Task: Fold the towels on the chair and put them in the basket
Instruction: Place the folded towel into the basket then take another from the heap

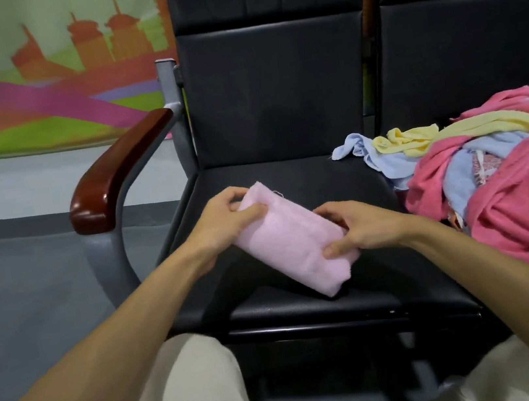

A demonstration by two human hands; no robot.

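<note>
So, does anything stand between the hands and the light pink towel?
Nothing does: the left hand and the right hand already grip the light pink towel at its two ends. The basket is not in view, so that path cannot be judged.

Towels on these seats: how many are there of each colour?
light pink towel, folded: 1
deep pink towel: at least 1
light blue towel: at least 1
yellow towel: at least 1
Total: at least 4. The unfolded ones lie tangled over each other, so exact counts cannot be told.
</note>
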